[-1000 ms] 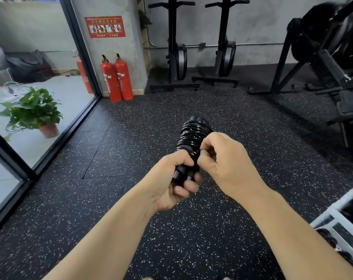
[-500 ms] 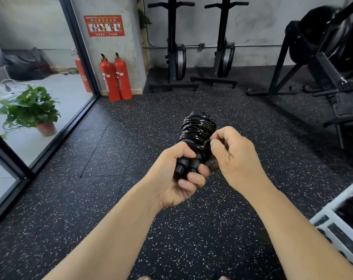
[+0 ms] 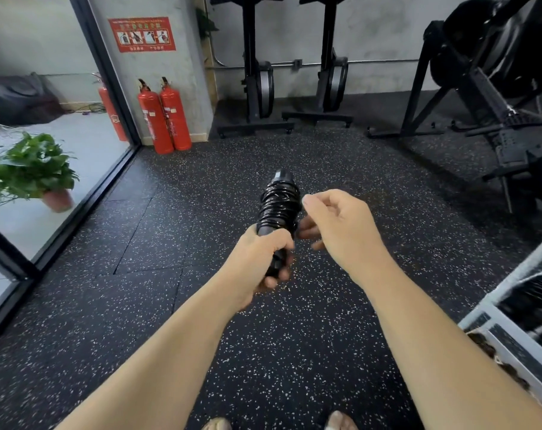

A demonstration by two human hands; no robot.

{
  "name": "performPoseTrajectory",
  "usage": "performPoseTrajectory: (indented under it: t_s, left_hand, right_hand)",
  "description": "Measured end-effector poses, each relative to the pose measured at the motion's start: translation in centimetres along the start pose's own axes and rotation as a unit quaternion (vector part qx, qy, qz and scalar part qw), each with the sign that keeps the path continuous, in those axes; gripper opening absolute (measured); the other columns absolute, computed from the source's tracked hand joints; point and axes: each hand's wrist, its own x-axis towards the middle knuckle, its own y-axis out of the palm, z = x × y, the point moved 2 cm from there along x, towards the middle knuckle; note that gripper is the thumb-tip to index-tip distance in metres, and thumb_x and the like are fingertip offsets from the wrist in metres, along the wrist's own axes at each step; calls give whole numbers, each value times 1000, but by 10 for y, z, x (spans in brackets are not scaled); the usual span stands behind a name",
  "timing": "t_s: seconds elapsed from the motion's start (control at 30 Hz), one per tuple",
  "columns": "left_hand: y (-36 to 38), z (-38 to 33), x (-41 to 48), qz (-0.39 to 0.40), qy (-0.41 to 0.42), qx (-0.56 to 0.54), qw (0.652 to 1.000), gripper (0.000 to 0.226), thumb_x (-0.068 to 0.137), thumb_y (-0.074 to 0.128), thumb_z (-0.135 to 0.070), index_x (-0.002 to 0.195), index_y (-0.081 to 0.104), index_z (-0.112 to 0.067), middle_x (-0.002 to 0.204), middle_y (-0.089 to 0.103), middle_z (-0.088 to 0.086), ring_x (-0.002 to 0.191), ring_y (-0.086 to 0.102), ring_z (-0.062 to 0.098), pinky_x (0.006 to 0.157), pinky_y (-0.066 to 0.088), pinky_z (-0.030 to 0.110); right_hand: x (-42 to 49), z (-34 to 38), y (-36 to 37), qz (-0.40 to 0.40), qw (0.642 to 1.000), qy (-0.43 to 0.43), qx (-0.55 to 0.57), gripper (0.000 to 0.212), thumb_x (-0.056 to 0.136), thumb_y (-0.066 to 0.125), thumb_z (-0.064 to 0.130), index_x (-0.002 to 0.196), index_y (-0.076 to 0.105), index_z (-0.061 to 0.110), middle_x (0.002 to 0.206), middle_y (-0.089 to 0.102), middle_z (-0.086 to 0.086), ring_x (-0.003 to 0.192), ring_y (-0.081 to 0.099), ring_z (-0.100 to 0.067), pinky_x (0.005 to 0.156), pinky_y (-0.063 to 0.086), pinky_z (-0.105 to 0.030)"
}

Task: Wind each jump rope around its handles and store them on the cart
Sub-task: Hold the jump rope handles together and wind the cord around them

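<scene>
Left hand (image 3: pixel 257 259) was clamped around the lower ends of the handles of the black jump rope (image 3: pixel 279 209), holding the bundle out in front at mid-frame, above the speckled rubber floor (image 3: pixel 158 231). Rope was coiled in tight turns around the upper part of the handles, one handle tip poking out past the coils at the top. Right hand (image 3: pixel 341 225) sat just beside the coils on their right, grip loosely apart, fingers curled, nothing held; can't tell if the fingertips touched the rope. White cart (image 3: pixel 505 330) was at the lower right edge, only its corner in view, with dark blurred items on it, too blurred to identify. Rope was well apart from the cart. Two red fire extinguishers (image 3: pixel 164 116) stood against the far wall next to the glass partition, potted plant (image 3: pixel 31 172) behind the glass at left. Black gym machines lined the back wall and right side.
</scene>
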Motion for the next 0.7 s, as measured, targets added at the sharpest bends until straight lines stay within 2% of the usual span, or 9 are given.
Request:
performPoseTrajectory:
  t_s: [0.1,0.17,0.23,0.27,0.37,0.43,0.53,0.6,0.7]
  left_hand:
    - [6,3,5,-52,79,174,980,58,74,66,-26,126,41,-21,86,64,0,59,59,18,49,43,27]
    - [12,3,6,-91,115,348,926,74,77,67,-36,140,29,-31,94,60,-8,77,60,20,67,44,31]
    - [22,3,3,-107,140,459,871,82,84,65,-41,148,15,-33,96,53,-10,82,52,19,72,36,31]
    - [28,3,2,-100,152,478,859,85,85,64,-42,150,10,-32,96,52,-10,82,50,19,72,35,30]
    - [44,8,3,-50,170,446,877,88,80,67,-46,148,12,-39,99,55,-13,85,54,17,75,38,32]
    - [50,9,8,2,170,343,924,84,72,68,-44,144,26,-42,105,63,-13,91,60,15,81,46,35]
    - [56,9,15,71,121,146,979,58,77,62,-30,134,54,-33,102,70,-8,87,64,13,81,53,36]
    - [64,10,14,83,65,80,991,37,89,54,-26,124,63,-34,97,73,-7,86,68,15,83,55,40]
    - [84,10,7,66,37,74,994,28,100,52,-22,123,63,-32,108,73,-2,94,69,17,81,56,38]
  right_hand:
    - [2,-10,2,4,998,55,32,29,86,64,44,101,62,20,90,72,-4,74,72,-16,63,59,-35]
    - [3,-17,2,-13,995,87,55,46,69,71,56,101,62,24,97,71,-2,80,72,-18,72,60,-44]
    - [3,-22,2,-52,992,103,49,63,53,72,64,102,60,26,99,69,4,87,70,-18,77,58,-47]
    - [2,-25,0,-73,991,104,42,66,50,71,64,102,58,26,97,68,6,89,69,-17,79,58,-47]
    - [-2,-32,-10,-127,983,124,56,58,52,70,56,97,53,24,93,63,7,89,66,-18,80,57,-48]
    - [-6,-35,-18,-149,976,139,75,50,58,73,48,97,52,22,92,62,6,88,66,-18,81,56,-49]
    - [-16,-37,-30,-184,964,160,105,51,54,70,50,95,53,23,92,64,4,86,67,-21,81,56,-50]
    - [-27,-41,-36,-209,953,176,129,50,54,69,50,94,53,25,92,65,4,87,67,-21,82,56,-50]
    - [-44,-48,-53,-245,943,188,128,41,67,70,42,97,53,22,91,63,4,87,65,-21,83,55,-49]
